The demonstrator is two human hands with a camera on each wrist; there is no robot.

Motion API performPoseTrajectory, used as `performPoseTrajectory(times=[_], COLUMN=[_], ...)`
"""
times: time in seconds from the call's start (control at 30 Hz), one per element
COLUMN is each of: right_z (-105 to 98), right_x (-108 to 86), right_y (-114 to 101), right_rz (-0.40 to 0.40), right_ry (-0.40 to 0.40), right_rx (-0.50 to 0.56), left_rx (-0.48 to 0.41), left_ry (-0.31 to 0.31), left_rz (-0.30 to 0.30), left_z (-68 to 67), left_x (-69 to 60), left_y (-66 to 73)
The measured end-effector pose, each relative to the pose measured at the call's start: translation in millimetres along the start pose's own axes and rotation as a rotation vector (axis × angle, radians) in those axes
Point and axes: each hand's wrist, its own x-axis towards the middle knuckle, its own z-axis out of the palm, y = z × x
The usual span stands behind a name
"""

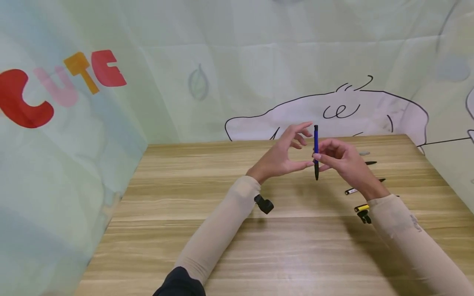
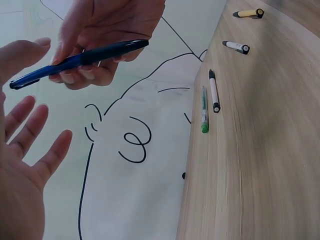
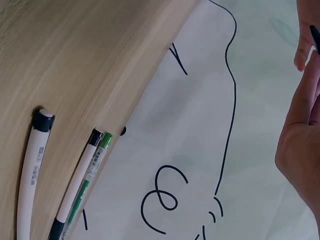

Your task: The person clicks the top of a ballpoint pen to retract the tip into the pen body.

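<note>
My right hand (image 1: pixel 342 164) pinches a blue pen (image 1: pixel 316 142) between thumb and fingers, the pen upright above the table with its black end down. Beside it, my left hand (image 1: pixel 283 154) has its fingers spread, the thumb tip close to the pen's lower part; whether it touches cannot be told. In the left wrist view the blue pen (image 2: pixel 82 60) lies across the right hand's fingers (image 2: pixel 92 75), and the left hand (image 2: pixel 22 165) is spread below it. Only a dark tip of the pen (image 3: pixel 314 37) shows in the right wrist view, at the edge near the right hand (image 3: pixel 302 145).
On the wooden table (image 1: pixel 222 246) at the right lie several pens, including a yellow one (image 2: pixel 247 13), white ones (image 2: pixel 214 91) and a green one (image 2: pixel 204 112). Behind the table hangs a printed cloth (image 1: pixel 259 74) with line drawings.
</note>
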Motion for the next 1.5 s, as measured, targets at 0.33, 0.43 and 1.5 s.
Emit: performPoseTrajectory(times=[0.33, 0.43, 1.5], right_z=[-8, -10, -49], right_x=[-1.6, -2.3, -14.4], right_y=[3, 4, 23], right_rz=[0.029, 0.035, 0.016], right_ry=[0.002, -0.004, -0.016], right_rx=[-0.029, -0.032, -0.220], left_rx=[0.105, 0.137, 0.200], left_ry=[0.016, 0.019, 0.149], left_rz=[-0.033, -0.050, -0.150], left_z=[-21.9, -28.2, -86.2], left_x=[-26.3, -36.4, -132.2], left_y=[3.2, 4.9, 11.1])
